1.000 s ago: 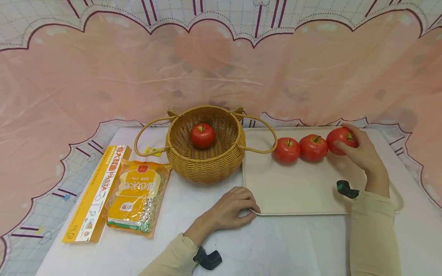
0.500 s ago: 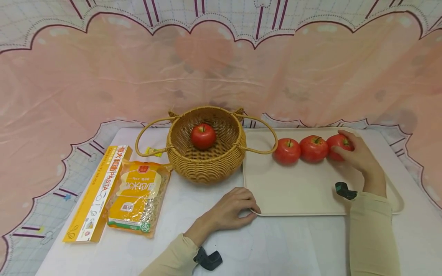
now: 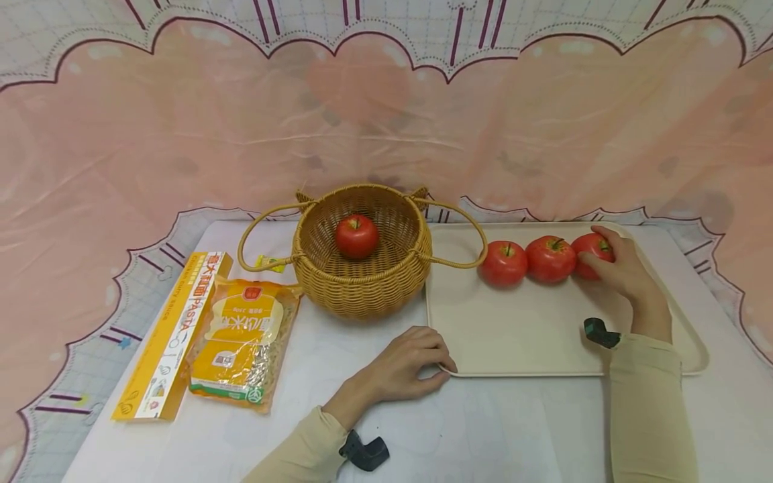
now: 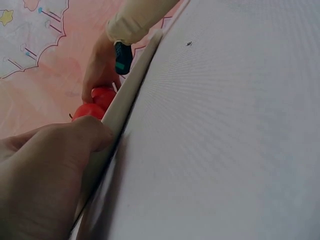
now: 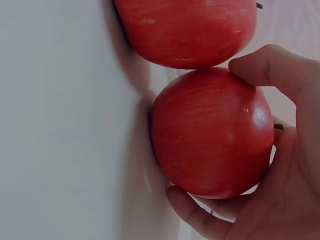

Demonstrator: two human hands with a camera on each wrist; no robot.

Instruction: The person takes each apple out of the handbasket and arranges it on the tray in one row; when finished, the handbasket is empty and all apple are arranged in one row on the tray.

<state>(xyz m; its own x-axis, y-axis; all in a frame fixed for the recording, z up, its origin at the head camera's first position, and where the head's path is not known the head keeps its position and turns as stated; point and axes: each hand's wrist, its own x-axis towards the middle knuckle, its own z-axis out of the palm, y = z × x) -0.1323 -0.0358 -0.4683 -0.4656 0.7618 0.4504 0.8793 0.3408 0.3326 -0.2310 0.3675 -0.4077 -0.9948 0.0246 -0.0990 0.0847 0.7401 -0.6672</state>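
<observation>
Three red apples stand in a row along the far side of the beige tray (image 3: 519,335). Around the rightmost apple (image 5: 210,135) my right hand (image 3: 622,268) curls its thumb and fingers, and that apple rests on the tray, touching the middle apple (image 3: 551,259). The left apple (image 3: 502,263) of the row sits beside them. At the tray's near left corner my left hand (image 3: 404,365) grips the rim, its thumb (image 4: 92,132) against the outside edge; its other fingers are partly hidden. A fourth apple (image 3: 357,236) lies inside the wicker basket (image 3: 362,295).
The basket's right handle (image 3: 459,263) reaches over the tray's left part. Left of the basket lie a yellow pasta box (image 3: 169,342), an orange plastic food bag (image 3: 244,342) and a small yellow packet (image 3: 270,263). A patterned curtain (image 3: 386,134) hangs behind the table.
My right hand has brought the rightmost apple slightly left and nearer, up against the middle apple. The left hand stays at the tray corner.
</observation>
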